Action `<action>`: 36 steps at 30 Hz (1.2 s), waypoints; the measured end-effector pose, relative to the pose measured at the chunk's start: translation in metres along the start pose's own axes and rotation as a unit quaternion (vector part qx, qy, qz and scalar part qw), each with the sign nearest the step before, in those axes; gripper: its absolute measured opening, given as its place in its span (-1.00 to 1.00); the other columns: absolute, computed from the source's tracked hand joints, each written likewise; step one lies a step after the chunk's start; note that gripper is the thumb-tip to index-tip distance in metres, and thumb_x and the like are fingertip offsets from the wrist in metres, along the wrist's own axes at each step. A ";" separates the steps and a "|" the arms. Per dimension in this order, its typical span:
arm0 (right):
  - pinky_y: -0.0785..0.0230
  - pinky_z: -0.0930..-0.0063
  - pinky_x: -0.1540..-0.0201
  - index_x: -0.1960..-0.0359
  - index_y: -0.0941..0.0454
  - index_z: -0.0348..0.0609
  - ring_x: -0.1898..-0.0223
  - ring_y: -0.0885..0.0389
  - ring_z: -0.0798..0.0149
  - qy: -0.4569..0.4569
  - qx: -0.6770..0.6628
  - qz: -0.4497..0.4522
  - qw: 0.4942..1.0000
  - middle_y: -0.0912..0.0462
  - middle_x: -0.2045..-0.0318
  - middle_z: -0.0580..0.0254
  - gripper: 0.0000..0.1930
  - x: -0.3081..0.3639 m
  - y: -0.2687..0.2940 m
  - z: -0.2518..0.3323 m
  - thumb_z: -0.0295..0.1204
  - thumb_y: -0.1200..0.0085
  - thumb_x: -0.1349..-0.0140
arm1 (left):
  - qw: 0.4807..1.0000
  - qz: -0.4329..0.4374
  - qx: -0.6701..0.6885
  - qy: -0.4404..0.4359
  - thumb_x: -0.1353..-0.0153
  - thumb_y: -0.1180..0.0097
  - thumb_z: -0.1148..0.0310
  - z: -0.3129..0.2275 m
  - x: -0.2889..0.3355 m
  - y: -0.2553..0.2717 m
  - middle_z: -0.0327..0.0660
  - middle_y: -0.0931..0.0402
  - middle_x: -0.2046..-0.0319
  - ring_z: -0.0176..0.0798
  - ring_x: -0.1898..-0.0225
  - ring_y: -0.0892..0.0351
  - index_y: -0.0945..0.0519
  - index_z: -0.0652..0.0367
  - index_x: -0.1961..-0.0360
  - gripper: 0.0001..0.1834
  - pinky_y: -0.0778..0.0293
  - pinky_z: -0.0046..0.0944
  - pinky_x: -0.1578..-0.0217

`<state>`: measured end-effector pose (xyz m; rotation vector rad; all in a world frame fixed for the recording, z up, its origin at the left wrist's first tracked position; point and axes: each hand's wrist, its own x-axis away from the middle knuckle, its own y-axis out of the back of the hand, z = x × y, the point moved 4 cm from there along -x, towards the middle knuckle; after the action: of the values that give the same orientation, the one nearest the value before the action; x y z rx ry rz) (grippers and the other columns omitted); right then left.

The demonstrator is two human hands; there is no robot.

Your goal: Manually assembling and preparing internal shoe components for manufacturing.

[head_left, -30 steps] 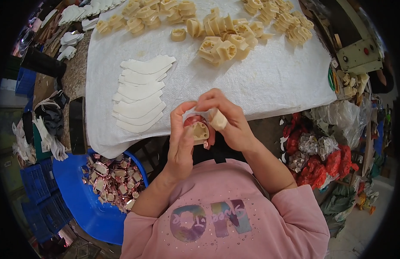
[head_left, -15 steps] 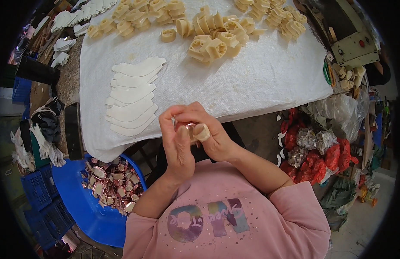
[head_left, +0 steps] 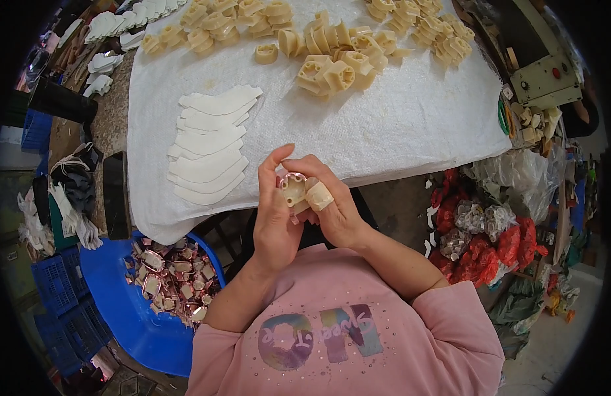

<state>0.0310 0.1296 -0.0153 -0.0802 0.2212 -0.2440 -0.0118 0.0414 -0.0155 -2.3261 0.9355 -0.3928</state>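
Close to the table's near edge, my left hand (head_left: 274, 221) and my right hand (head_left: 338, 210) are cupped together around a small moulded part (head_left: 293, 187). Its cream hollow inside faces up, with small round posts or holes at the corners, and its rim is shiny pink. My left fingers wrap its left side; my right fingers curl over its far side. A cream wrap (head_left: 319, 196) covers my right thumb, which lies beside the part. Left of my hands, overlapping white curved flat pieces (head_left: 210, 145) lie in a column on the white cloth (head_left: 398, 142).
Beige moulded parts (head_left: 335, 72) lie in clusters along the table's far side. At lower left a blue tub (head_left: 130, 320) holds pink shiny parts (head_left: 177, 277). A dark phone-like slab (head_left: 117, 196) rests left of the cloth. Red bags (head_left: 480, 254) lie at right.
My hands have opened apart slightly and the part has turned, so its hollow inside now shows. My left fingers have lifted off its top. The view has shifted a little.
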 end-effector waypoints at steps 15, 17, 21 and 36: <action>-0.38 0.42 0.35 0.26 -0.48 -0.27 0.46 -0.53 0.21 0.009 0.176 -0.012 0.984 -0.53 0.47 0.10 -0.73 -0.018 0.025 0.032 -0.29 -0.07 -0.17 | 0.911 0.024 -0.349 -0.218 -0.22 0.02 -0.04 -0.017 -0.003 0.001 0.03 -0.37 0.13 -0.19 0.25 -0.44 -0.18 0.38 -0.14 -0.28 -0.38 -0.29 0.22; -0.38 0.45 0.33 0.24 -0.48 -0.28 0.42 -0.54 0.24 0.040 0.192 -0.023 0.980 -0.54 0.45 0.11 -0.74 -0.015 0.027 0.024 -0.30 -0.02 -0.20 | 0.921 0.014 -0.369 -0.125 -0.15 -0.16 0.14 -0.014 -0.004 0.011 -0.07 -0.43 0.18 -0.24 0.27 -0.47 -0.33 0.30 -0.05 -0.44 -0.41 -0.31 0.26; -0.38 0.52 0.32 0.28 -0.46 -0.27 0.40 -0.47 0.42 -0.113 -0.013 -0.011 0.993 -0.50 0.48 0.28 -0.80 -0.022 0.033 0.011 -0.35 0.01 -0.24 | 0.923 -0.023 -0.373 -0.090 0.11 -0.30 0.54 -0.024 -0.004 0.016 -0.18 -0.43 0.31 -0.29 0.31 -0.48 -0.43 0.22 0.08 -0.50 -0.44 -0.35 0.33; -0.35 0.54 0.32 0.32 -0.50 -0.26 0.34 -0.49 0.45 -0.121 -0.072 0.050 0.989 -0.55 0.41 0.28 -0.86 -0.019 0.041 0.007 -0.46 0.07 -0.22 | 0.815 0.017 -0.535 -0.222 0.26 -0.34 0.57 -0.038 -0.007 -0.009 -0.25 -0.38 0.50 -0.45 0.54 -0.34 -0.37 0.21 0.30 -0.54 -0.26 -0.48 0.57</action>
<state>0.0245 0.1738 -0.0088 -0.2397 0.0005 -0.1156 -0.0298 0.0357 0.0196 -3.1214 1.0918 0.9269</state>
